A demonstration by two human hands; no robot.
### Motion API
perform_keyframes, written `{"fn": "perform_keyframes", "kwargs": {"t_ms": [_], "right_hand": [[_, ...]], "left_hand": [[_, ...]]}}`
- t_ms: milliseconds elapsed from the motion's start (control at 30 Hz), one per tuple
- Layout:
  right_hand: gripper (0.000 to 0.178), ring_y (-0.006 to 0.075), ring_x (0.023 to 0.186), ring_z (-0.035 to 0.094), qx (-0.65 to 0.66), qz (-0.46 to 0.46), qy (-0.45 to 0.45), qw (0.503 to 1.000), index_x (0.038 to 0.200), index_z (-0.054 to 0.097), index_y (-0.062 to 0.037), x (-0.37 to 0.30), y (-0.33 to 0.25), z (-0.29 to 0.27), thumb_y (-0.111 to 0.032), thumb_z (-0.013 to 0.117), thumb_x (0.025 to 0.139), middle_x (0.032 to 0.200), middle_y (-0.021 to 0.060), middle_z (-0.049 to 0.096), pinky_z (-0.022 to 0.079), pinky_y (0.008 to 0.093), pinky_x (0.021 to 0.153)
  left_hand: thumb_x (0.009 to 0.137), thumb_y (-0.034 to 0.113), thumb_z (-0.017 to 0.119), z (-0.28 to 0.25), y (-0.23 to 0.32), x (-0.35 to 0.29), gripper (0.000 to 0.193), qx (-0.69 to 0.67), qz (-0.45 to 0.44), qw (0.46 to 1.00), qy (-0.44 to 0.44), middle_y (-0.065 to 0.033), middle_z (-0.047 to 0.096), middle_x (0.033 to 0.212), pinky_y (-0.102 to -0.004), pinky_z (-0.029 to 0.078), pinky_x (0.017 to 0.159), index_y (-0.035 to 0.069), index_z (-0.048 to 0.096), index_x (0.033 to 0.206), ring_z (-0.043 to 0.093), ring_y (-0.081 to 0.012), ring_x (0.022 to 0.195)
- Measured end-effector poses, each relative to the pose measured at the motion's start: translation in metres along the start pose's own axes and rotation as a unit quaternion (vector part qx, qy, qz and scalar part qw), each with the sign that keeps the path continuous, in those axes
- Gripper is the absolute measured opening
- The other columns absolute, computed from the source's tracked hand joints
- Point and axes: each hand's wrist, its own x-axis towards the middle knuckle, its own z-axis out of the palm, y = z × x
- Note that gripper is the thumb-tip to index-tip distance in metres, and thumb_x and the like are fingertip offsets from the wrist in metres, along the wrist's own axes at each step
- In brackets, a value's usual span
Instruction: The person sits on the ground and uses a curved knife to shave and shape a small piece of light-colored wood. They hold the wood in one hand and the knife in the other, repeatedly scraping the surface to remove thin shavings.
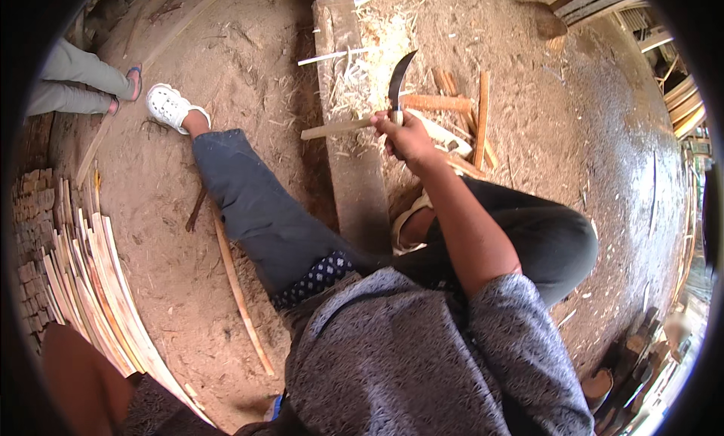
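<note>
My right hand [407,138] is closed round the short pale handle of a sickle [397,81]. Its dark curved blade points away from me, above the wood shavings. A flat wooden strip [335,128] stretches left from my fingers across a thick wooden plank [358,194]; I cannot tell whether the fingers grip it or only touch it. My left arm [79,368] reaches out at the lower left, near a stack of long strips, and its hand is out of sight.
Pale shavings [385,29] and a thin white stick [332,56] lie on the plank's far end. Cut wood pieces [437,103] lie right of it. Long strips [113,285] are piled at the left. Another person's legs [83,78] stand at the far left. Logs [633,353] lie lower right.
</note>
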Motion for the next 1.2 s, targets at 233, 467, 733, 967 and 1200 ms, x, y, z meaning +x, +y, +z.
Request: {"fn": "perform_keyframes", "kwargs": {"t_ms": [233,467,733,967,1200], "right_hand": [[0.024,0.0082,0.052,0.054,0.011,-0.007,-0.007,1.000,0.106,0.068,-0.0068,0.000,-0.001,0.002,-0.025,0.078,0.094,0.079,0.0027,0.069,0.040,0.0260,0.044],[0.021,0.0094,0.053,0.056,0.021,-0.038,-0.026,0.999,0.107,0.069,-0.0061,0.002,-0.001,0.008,-0.024,0.074,0.096,0.079,0.0018,0.069,0.045,0.0248,0.048],[0.026,0.0072,0.055,0.053,0.002,-0.018,-0.002,1.000,0.107,0.068,-0.0096,-0.006,-0.013,0.001,-0.029,0.079,0.093,0.079,0.0003,0.064,0.039,0.0238,0.045],[0.030,0.0066,0.053,0.054,0.047,-0.032,-0.044,0.997,0.115,0.067,-0.0067,-0.015,-0.035,0.005,-0.023,0.080,0.092,0.082,0.0006,0.067,0.040,0.0239,0.047],[0.027,0.0045,0.051,0.050,0.020,-0.082,-0.134,0.987,0.120,0.073,-0.0096,-0.025,-0.077,0.016,-0.019,0.075,0.095,0.083,-0.0029,0.067,0.037,0.0199,0.047]], "left_hand": [[0.101,0.024,0.065,0.001,0.010,-0.003,0.068,0.001,0.004,1.000,0.009,-0.0218,0.040,0.155,-0.0467,0.048,0.109,0.004,0.030,0.156,0.051,-0.0340,0.135],[0.101,0.022,0.066,-0.007,-0.010,-0.003,0.067,0.022,0.018,1.000,0.005,-0.0216,0.042,0.154,-0.0454,0.049,0.108,0.004,0.032,0.155,0.052,-0.0332,0.134],[0.100,0.018,0.068,-0.009,-0.012,0.005,0.066,0.006,0.039,0.999,0.028,-0.0214,0.045,0.152,-0.0438,0.051,0.107,0.003,0.035,0.154,0.054,-0.0324,0.132],[0.099,0.016,0.069,-0.054,0.001,-0.008,0.064,-0.050,0.073,0.991,0.100,-0.0212,0.048,0.151,-0.0424,0.052,0.105,0.003,0.037,0.153,0.056,-0.0316,0.131],[0.098,0.013,0.070,-0.112,0.093,-0.088,0.063,-0.321,0.172,0.905,0.220,-0.0210,0.050,0.149,-0.0410,0.054,0.104,0.003,0.039,0.153,0.058,-0.0308,0.130]]}}
